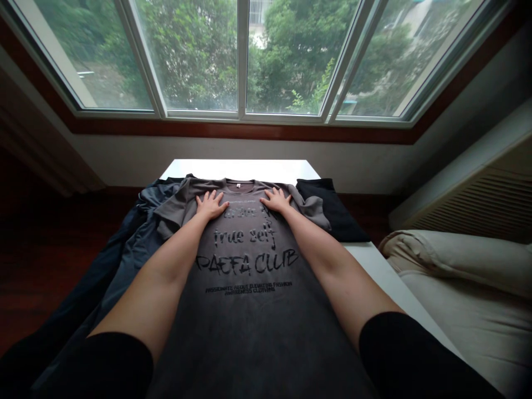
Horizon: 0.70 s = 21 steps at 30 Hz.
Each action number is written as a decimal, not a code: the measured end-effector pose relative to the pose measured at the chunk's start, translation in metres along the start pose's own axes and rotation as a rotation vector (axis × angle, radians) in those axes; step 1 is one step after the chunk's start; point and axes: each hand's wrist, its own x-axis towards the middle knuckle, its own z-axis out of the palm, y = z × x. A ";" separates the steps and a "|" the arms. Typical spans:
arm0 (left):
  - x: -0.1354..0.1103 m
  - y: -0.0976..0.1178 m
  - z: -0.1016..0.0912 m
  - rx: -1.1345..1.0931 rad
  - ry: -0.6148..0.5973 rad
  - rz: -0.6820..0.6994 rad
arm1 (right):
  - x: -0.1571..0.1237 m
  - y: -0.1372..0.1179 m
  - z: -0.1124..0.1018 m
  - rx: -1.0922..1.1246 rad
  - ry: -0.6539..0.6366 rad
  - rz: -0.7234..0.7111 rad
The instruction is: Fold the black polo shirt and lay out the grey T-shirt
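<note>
A dark grey T-shirt [249, 321] with black lettering lies face up on the white table [233, 168], its collar toward the window. On the left of its chest, my left hand [211, 205] rests flat with the fingers spread. My right hand [276, 200] lies the same way on the right of the chest, just below the shoulder. Both hands touch the cloth and hold nothing. The left sleeve reaches over a heap of dark clothes; the right sleeve lies against a folded black garment [326, 208].
The heap of dark blue-grey clothes [120, 260] hangs over the table's left edge. A beige cushioned seat [465, 293] stands close on the right. Behind the table are a wall and a wide window [241, 66]; a curtain [45, 127] hangs at the left.
</note>
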 end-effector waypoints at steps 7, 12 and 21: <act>-0.038 0.021 -0.004 -0.021 0.088 0.087 | -0.067 0.042 -0.041 0.214 0.403 -0.157; -0.089 0.088 0.003 -0.009 0.066 0.248 | -0.120 0.113 -0.055 0.104 0.619 0.323; -0.258 0.250 0.005 -0.109 -0.126 0.947 | -0.151 0.127 -0.045 -0.013 0.398 0.432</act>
